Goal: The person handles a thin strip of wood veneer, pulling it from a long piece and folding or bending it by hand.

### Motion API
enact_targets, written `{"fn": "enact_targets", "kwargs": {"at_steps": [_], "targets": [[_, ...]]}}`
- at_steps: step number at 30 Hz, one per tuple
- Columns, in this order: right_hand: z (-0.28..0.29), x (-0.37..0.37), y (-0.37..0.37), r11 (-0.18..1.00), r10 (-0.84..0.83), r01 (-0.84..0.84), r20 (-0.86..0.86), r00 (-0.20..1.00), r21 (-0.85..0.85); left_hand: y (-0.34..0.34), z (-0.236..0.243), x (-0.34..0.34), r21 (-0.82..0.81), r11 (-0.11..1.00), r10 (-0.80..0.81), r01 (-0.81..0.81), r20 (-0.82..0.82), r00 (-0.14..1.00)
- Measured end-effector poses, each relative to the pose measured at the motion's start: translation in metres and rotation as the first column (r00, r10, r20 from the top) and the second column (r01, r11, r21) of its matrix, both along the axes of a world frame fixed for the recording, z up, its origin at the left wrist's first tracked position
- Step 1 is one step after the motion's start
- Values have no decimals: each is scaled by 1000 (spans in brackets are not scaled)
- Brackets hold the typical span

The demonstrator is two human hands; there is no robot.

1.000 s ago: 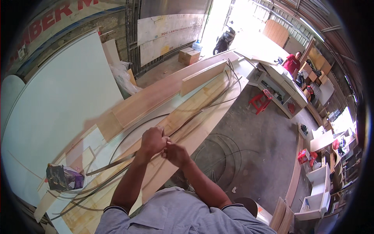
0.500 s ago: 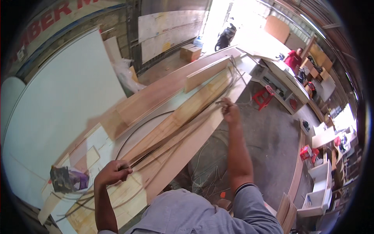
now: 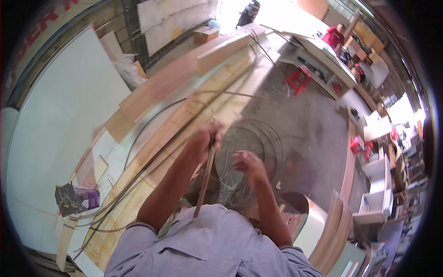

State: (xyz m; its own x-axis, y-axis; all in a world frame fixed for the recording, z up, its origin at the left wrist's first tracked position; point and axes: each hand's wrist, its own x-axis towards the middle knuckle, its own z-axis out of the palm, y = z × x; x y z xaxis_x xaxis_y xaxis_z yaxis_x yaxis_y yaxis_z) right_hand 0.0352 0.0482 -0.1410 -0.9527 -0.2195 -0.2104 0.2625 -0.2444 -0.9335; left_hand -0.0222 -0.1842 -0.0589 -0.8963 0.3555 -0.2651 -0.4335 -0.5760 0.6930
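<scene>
**Left hand grips thin brown strip, right hand loose**

Long, narrow thin brown strip (image 3: 203, 181), flat-looking and nearly straight, centre of frame; runs from left hand (image 3: 208, 140) down to the wearer's grey shirt (image 3: 184, 244). Material: can't tell. Pale wood board (image 3: 225, 76), grain visible, runs diagonally from lower left to upper centre. Dark, narrow strips (image 3: 264, 49) lie along and across the boards, some straight, some curving. Large smooth white panel (image 3: 69, 129), rounded upper edge, at left of frame. Crumpled dark-and-purple box (image 3: 78, 199) lower left. Concrete floor (image 3: 318, 134) grey and dull, right of centre; thin loops lie on it. Red stool (image 3: 300, 80) upper right.

Fingers: left ones curled tight around the strip's upper part; blurred, exact finger placement unclear. Right hand (image 3: 249, 165) just right of centre, apart from the strip, fingers loosely bent and spread, nothing visible in them.
</scene>
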Motion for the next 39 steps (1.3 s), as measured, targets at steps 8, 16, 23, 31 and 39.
{"fn": "enact_targets", "kwargs": {"at_steps": [8,16,23,31,39], "targets": [[76,163,24,948,69,-51,47,997,-314,119,-27,-24,-73,992,104,-100,42,994],[58,235,82,919,-163,196,123,979,-342,208,-56,101,-36,992,121,-117,135,983],[84,310,95,885,-277,435,-561,780,168,215,-65,104,-135,921,388,-367,202,899],[93,320,95,729,-204,624,-782,589,280,222,-73,95,-178,892,443,-415,171,880],[92,317,94,699,-225,659,-788,573,279,223,-59,97,-188,899,428,-395,195,883]]}}
